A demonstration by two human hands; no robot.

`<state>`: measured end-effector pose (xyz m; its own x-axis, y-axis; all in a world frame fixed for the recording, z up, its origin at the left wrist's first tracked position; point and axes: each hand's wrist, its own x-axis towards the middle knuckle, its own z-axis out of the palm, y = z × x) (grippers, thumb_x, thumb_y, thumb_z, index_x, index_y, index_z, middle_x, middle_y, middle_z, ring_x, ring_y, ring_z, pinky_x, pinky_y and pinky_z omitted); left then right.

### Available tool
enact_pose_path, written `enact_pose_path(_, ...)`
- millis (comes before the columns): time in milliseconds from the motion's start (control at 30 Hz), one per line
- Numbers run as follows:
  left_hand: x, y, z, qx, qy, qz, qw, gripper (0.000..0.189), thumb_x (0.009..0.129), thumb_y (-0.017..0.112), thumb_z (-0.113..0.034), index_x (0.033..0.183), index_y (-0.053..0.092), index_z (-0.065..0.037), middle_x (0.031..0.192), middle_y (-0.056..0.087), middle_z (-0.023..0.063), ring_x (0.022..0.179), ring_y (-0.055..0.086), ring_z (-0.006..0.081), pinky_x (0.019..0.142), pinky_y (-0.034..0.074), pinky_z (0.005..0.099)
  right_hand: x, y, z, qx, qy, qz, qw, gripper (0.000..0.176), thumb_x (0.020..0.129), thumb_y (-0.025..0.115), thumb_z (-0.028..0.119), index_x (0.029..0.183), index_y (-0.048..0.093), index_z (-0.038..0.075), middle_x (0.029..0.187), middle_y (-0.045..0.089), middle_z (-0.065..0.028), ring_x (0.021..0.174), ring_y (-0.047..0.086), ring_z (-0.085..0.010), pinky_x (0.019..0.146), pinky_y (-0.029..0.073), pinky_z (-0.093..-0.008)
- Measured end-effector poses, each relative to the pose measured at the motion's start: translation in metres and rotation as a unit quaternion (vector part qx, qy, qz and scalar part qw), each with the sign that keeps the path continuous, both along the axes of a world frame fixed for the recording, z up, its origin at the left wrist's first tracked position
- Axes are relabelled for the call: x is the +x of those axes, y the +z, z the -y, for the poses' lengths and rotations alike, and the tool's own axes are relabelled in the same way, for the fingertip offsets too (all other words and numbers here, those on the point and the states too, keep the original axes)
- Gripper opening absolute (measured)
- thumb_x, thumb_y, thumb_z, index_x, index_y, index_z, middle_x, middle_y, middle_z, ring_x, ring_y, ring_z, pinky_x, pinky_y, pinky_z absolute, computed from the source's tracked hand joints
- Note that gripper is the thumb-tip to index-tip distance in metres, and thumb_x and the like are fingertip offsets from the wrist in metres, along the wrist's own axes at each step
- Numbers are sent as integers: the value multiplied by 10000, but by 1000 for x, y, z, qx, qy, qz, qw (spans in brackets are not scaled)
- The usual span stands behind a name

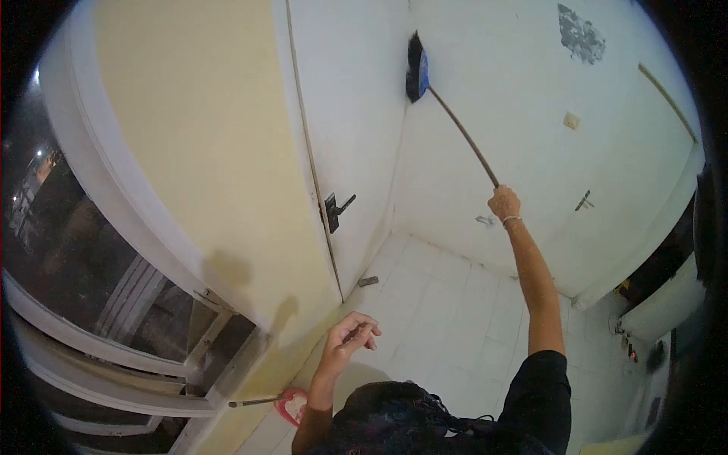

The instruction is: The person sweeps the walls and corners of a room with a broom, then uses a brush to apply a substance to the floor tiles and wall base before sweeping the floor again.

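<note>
My right hand [506, 203], a thin bracelet at its wrist, is wrapped round the lower end of a broom's brown stick. The arm stretches forward and up. At the far end, the broom [419, 70] has a blue head and black bristles, which lie against the wall in the corner beside the door. My left hand [350, 341] is held low in front of my body, its fingers loosely curled in with the thumb near them. Nothing shows in it. Below it on the floor lies a red and pale pink object [292, 406], partly hidden by my forearm, with a stick [256, 401] beside it.
A white door [345, 114] with a black handle [337, 211] stands at centre left. A small grey block [368, 280] lies on the tiled floor [432, 303]. The right wall carries a switch [572, 120] and a peeled patch [582, 36]. A window [83, 250] is at left.
</note>
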<state>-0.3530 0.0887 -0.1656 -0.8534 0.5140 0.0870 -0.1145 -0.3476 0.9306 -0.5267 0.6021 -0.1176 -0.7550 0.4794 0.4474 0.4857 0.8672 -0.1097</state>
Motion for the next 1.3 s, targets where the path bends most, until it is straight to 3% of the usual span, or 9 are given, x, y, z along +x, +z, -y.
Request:
enact_pose_path(167, -1, -10, 9, -15, -20, 1, 1000, 141, 925, 532, -136, 968, 573, -8, 860, 607, 84, 692, 566, 130, 660, 469, 273, 53, -5, 32, -58, 20, 27, 998, 293, 867, 520, 264, 881, 597, -18, 884, 628, -246, 870, 613, -399, 771, 485, -480)
enact_pose_path(300, -10, -22, 9, -25, -6, 11, 1000, 145, 921, 537, -147, 970, 577, -17, 856, 608, 79, 688, 564, 131, 662, 470, 278, 80, 8, 25, -67, -19, -48, 996, 362, 884, 504, 317, 846, 596, -31, 867, 614, -265, 857, 598, -413, 759, 470, -495)
enact_pose_path(567, -16, -5, -22, -57, 18, -30, 998, 128, 909, 533, -123, 969, 576, -17, 851, 612, 72, 681, 559, 132, 669, 458, 280, 38, 178, -1, 54, 80, -215, 972, 254, 875, 497, 224, 847, 554, -22, 790, 604, -271, 783, 591, -443, 693, 459, -533)
enact_pose_path(633, -10, 0, -36, -53, 41, -25, 997, 130, 905, 537, -124, 967, 575, -17, 855, 610, 71, 678, 558, 134, 672, 455, 282, 7, 221, -17, 79, 137, -266, 951, 254, 811, 507, 164, 998, 563, 1, 901, 623, -244, 853, 593, -435, 764, 472, -523)
enact_pose_path(733, 4, 5, -72, -49, 75, -16, 996, 130, 899, 541, -123, 967, 574, -18, 859, 608, 74, 675, 557, 136, 672, 448, 279, -36, 278, -42, 117, 157, -206, 959, 263, 783, 512, 144, 1001, 587, 18, 941, 631, -234, 901, 600, -420, 801, 482, -504)
enact_pose_path(833, 21, -5, -114, -48, 105, -8, 993, 131, 896, 544, -125, 971, 571, -20, 860, 605, 79, 672, 556, 138, 670, 442, 272, -49, 284, -67, 70, 170, -173, 968, 235, 781, 505, 136, 963, 594, 15, 934, 630, -246, 907, 603, -422, 801, 485, -508)
enact_pose_path(967, 48, -27, -177, -10, 125, -14, 992, 130, 898, 549, -131, 970, 573, -25, 851, 602, 84, 674, 559, 140, 665, 438, 263, 5, 272, -102, 85, 182, -101, 974, 213, 805, 475, 125, 944, 591, 12, 925, 625, -248, 897, 590, -441, 795, 476, -522)
enact_pose_path(1133, 80, -27, -252, -36, 130, 49, 990, 157, 881, 575, -153, 961, 572, -18, 840, 599, 92, 668, 583, 163, 648, 462, 286, 5, 215, -202, 99, 191, -11, 977, 237, 771, 508, 134, 949, 599, 6, 919, 634, -249, 908, 607, -422, 799, 496, -497)
enact_pose_path(1300, 104, -20, -295, -41, 132, 52, 989, 166, 903, 559, -170, 982, 585, -26, 850, 607, 89, 667, 583, 147, 663, 465, 284, 63, 171, -227, -29, 180, 44, 982, 263, 820, 489, 149, 995, 644, 29, 1002, 620, -242, 952, 599, -399, 842, 472, -491)
